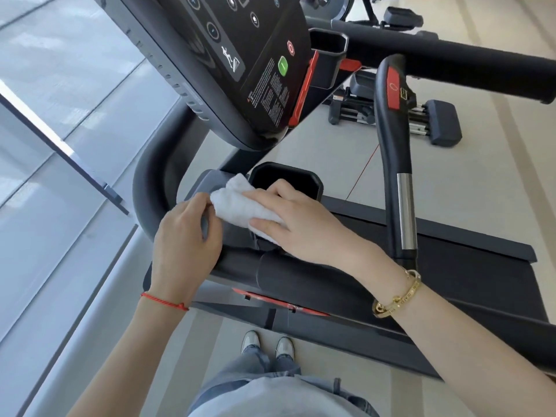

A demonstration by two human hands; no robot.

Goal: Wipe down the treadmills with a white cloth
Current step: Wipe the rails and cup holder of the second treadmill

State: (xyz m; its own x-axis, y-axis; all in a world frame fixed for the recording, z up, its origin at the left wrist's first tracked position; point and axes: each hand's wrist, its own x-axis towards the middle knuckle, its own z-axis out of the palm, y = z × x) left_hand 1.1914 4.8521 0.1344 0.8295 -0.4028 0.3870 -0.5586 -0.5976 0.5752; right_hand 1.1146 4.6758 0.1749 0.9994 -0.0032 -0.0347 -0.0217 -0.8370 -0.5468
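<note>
A black treadmill fills the view, with its control console (240,64) at the top and its belt (451,266) running off to the right. A white cloth (237,203) lies folded on the grey ledge beside the near cup holder (285,179). My right hand (304,224) lies flat on the cloth and presses it down, fingers over its right part. My left hand (186,239) pinches the cloth's left edge between thumb and fingers. A red cord circles my left wrist; gold bangles circle my right wrist.
A curved black handlebar (394,164) with a red pad and a silver grip rises right of my hands. The long side rail (451,61) crosses the top right. Other gym machines (421,115) stand beyond. A glass wall (60,145) runs along the left. My shoes (267,346) stand below.
</note>
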